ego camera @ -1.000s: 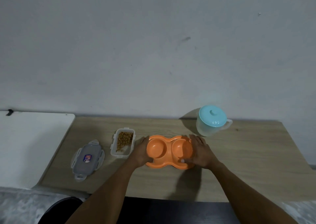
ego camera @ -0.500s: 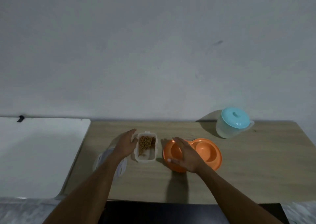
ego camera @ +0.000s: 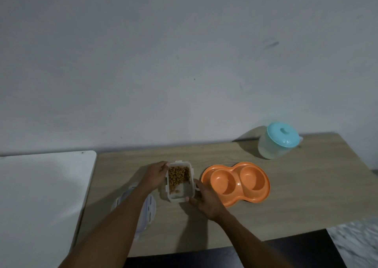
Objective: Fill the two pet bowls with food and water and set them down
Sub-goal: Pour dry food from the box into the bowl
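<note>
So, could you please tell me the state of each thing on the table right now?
Container: open, part full of kibble, gripped by left hand and right hand.
Lid: off, lying left of container.
Bowl: both wells empty.
Pitcher: upright, covered.

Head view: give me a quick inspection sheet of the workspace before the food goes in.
Surface: light wooden table, no spills seen.
Job's things: orange plastic double pet bowl, both wells empty, flat on the table; clear rectangular plastic container of brown kibble to its left, lid off; translucent plastic jug with turquoise lid at the far right, lid on.
Clutter: clear container lid lying partly under the left forearm.
Hands: left hand grips the container's far left corner; right hand grips its near right corner.
Cables: nothing seen.
Surroundings: white tabletop adjoining on the left; plain grey wall behind.
</note>
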